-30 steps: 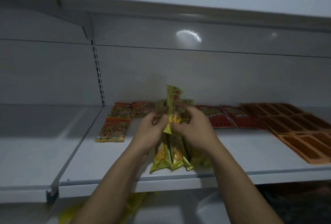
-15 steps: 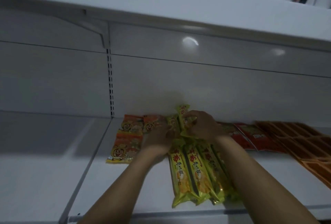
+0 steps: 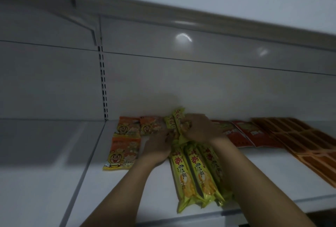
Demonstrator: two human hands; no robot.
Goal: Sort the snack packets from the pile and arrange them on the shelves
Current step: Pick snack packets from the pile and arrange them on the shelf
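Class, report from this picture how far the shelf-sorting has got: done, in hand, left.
Done: orange packets, red packets, brown packs and front yellow packets lie grouped on the shelf. In hand: the right hand grips the rear yellow packets, the left hand beside them. Left: seating those; the pile is out of view, so the rest cannot be judged.

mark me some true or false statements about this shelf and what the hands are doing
1. The yellow packets lie on the shelf between the orange packets and the red packets. True.
2. The right hand hangs idle off the shelf. False: it grips yellow packets near the back wall.
3. The orange packets lie to the right of the red ones. False: they lie to the left.
4. Brown gridded sheets lie at the shelf's far right. True.
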